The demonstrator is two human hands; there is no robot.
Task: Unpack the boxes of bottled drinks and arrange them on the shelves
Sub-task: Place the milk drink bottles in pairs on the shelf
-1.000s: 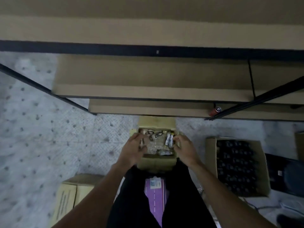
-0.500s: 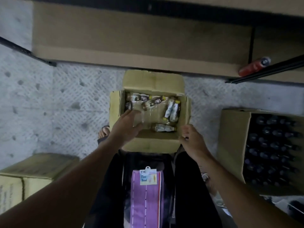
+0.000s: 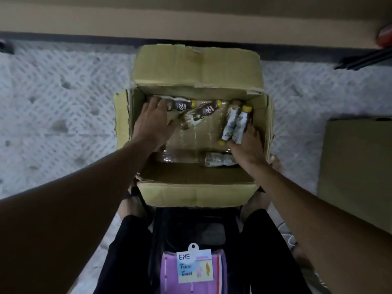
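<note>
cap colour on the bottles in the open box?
Yellow. Clearest on the cap of the rightmost bottle, head view.

One head-worn view, aimed steeply down
The wide-angle camera looks almost straight down from above the person's chest into the open carton (image 3: 197, 194), near enough that it fills the middle; the left hand (image 3: 152, 124) and right hand (image 3: 248, 143) enter from the bottom corners, floor (image 3: 63, 102) at both sides, shelf edge (image 3: 191, 18) across the top

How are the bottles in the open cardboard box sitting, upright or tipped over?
Tipped over. Every visible yellow-capped bottle lies on its side in the cardboard box, caps pointing different ways; none stands upright.
</note>
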